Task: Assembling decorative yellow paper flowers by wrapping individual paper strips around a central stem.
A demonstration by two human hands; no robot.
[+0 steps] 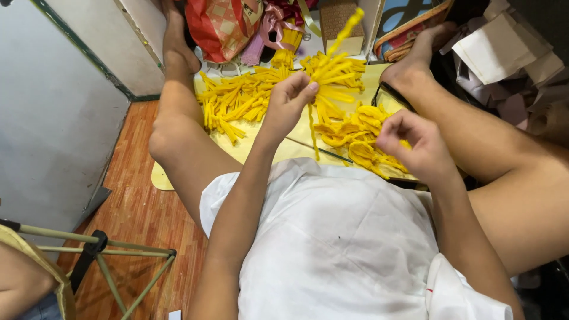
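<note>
Head view: left hand [288, 101], upper centre, pinches a yellow pipe cleaner [332, 50]; right hand [412, 142], right of centre, curls closed over the looped yellow pieces [355, 139] on a pale mat [267, 148].

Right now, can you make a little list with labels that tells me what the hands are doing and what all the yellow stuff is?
place: person sitting on a wooden floor, legs apart
left hand: pinches a yellow fuzzy stem and holds it up
right hand: closed, over a heap of curled yellow pieces
straight pieces: pile of cut yellow stems lying left of the left hand
underneath: pale yellow sheet spread between the legs
behind: red checked bag, pink ribbon
lower left corner: green metal frame
</note>
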